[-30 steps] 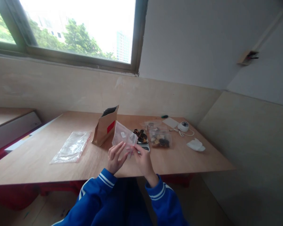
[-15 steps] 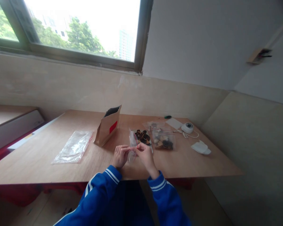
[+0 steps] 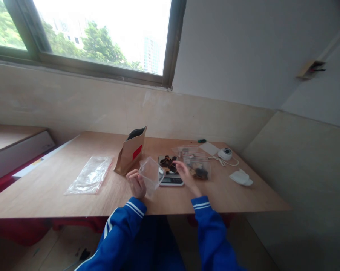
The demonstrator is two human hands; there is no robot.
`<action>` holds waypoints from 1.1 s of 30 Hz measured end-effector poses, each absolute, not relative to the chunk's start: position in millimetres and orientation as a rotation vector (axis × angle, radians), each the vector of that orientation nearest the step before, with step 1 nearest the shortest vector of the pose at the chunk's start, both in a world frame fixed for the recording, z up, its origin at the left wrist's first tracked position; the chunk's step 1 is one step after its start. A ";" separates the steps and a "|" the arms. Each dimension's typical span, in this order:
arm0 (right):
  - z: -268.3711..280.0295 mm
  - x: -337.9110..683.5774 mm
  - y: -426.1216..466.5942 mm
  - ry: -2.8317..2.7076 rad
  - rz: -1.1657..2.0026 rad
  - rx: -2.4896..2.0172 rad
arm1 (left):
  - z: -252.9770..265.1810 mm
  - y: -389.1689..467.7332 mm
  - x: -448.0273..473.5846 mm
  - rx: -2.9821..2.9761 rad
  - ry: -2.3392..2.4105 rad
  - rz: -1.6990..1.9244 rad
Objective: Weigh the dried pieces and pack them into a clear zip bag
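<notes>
Left hand [image 3: 137,184]: fingers curled, grasping the near-left edge of the clear bag.
Bag [image 3: 150,175]: just right of the left fingers, held up off the bench [image 3: 116,199], its mouth spread toward the right fingers.
Right hand [image 3: 188,178]: fingers stretched out leftward, tips at the right edge of the dark pieces; whether they grip one I cannot tell.
Pieces [image 3: 167,163]: in a loose heap on the scale, just left of the right fingertips.
Scale [image 3: 172,181]: below and left of the right fingers, right of the left fingers; its display is too small to read.
Filled bag [image 3: 198,169]: just right of the right fingers, flat on the bench, pale and dark bits inside.
Pouch [image 3: 129,154]: upright beyond the left fingers, brown with a red patch.
Flat bags [image 3: 91,175]: clear, well left of the left fingers.
Dome camera [image 3: 225,153]: white, corded, well beyond and right of the right fingers.
</notes>
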State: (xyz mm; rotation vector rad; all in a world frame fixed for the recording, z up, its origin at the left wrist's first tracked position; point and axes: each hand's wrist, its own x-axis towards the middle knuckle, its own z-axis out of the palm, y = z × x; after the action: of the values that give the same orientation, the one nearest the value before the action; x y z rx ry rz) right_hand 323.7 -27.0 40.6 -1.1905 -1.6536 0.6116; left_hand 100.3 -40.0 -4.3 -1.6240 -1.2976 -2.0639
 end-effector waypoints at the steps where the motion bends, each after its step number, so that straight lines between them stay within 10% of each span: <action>1: 35.1 324.5 -21.5 -1.643 0.489 -1.252 | -4.3 -39.3 100.2 -1.604 -1.302 -2.078; 19: -5.7 319.9 -0.8 -1.570 0.078 -1.483 | -0.9 -35.2 98.7 -1.564 -1.463 -2.038; 33: 72.2 289.7 -31.9 -1.275 0.741 -1.179 | -2.6 -32.0 99.0 -1.599 -1.521 -1.982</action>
State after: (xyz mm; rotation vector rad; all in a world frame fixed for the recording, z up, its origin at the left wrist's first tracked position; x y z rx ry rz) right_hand 289.7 -31.9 72.2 -1.1792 -1.2751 0.7407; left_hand 99.0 -32.0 -2.6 -1.5991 -1.5210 -1.9816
